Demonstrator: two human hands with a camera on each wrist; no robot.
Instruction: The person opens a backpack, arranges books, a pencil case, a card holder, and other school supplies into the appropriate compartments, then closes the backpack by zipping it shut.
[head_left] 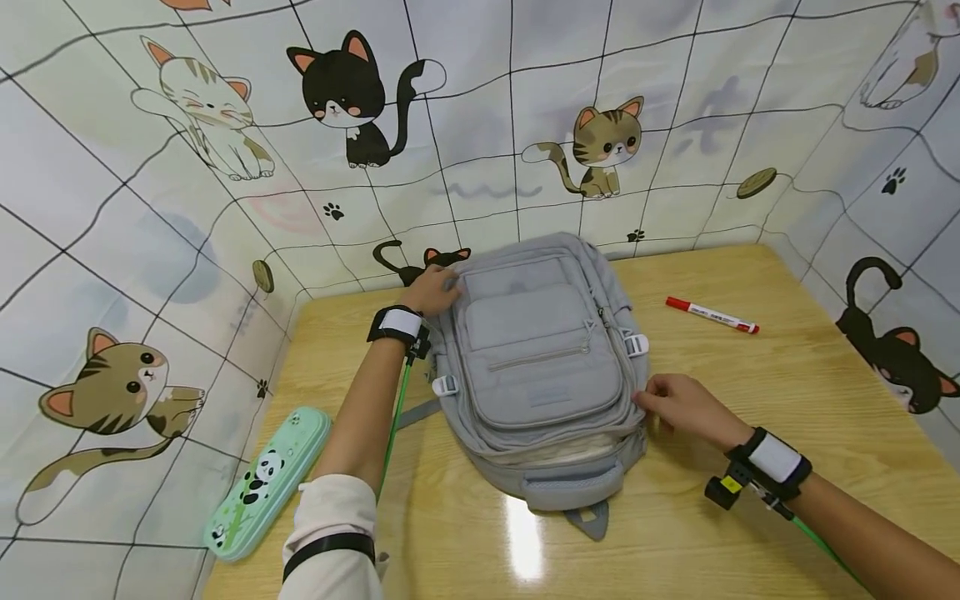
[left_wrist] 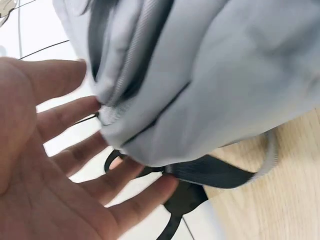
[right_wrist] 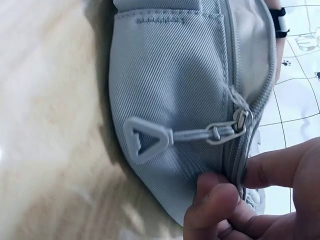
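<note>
A grey backpack (head_left: pixel 543 325) lies front up on the table, its top handle (head_left: pixel 573 487) toward me. Its main zip is partly undone near the handle, showing pale lining. At the far left corner, my left hand (head_left: pixel 431 290) touches the bag; in the left wrist view its fingers (left_wrist: pixel 70 117) are spread loosely along the fabric. My right hand (head_left: pixel 690 404) pinches the bag's edge by the near right side. Close up in the right wrist view, thumb and finger hold the zip seam, apart from the triangular zip pull (right_wrist: pixel 145 140) hanging beside them.
A mint pencil case (head_left: pixel 266 483) with pandas lies at the table's left edge. To the right of the bag is a red-and-white marker (head_left: pixel 712 315). Cat-patterned sheeting (head_left: pixel 480 108) rises behind and beside the wooden table (head_left: pixel 750 383).
</note>
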